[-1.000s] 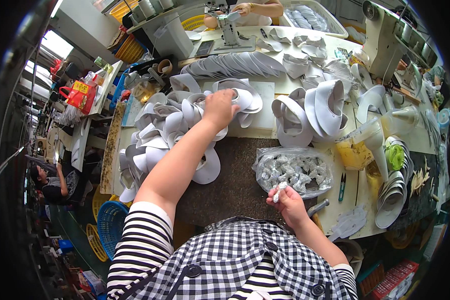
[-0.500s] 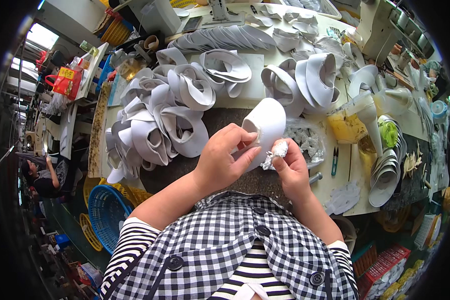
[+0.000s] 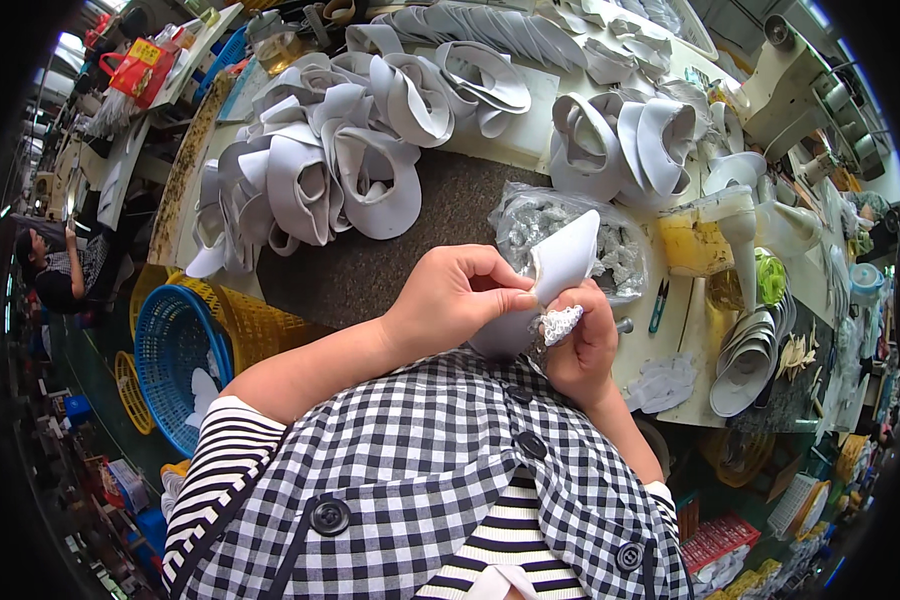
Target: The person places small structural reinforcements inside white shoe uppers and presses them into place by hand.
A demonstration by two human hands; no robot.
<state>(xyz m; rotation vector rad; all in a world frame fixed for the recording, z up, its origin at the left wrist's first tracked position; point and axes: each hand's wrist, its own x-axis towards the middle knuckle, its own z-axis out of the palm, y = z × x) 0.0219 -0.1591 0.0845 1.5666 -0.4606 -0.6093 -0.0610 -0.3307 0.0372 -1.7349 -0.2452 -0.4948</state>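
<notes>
A smooth white curved piece, resembling a shoe upper, is held close in front of my chest, bent and tilted upward. My left hand pinches its edge between thumb and index finger. My right hand is closed around a crumpled silvery-white wad and also touches the lower right side of the white piece. Just beyond sits a clear plastic bag with more such wads. Heaped white shoe uppers lie at the left of the table, others behind the bag.
Right of the bag are teal-handled snips, a yellowed plastic container and a stack of nested white uppers. A blue basket stands at lower left. A sewing machine rises at far right; another person is far left.
The white piece has turned and come lower, nearer my body, with its tip now pointing up and right. Both hands have drawn closer together. The whole view has shifted with my head.
</notes>
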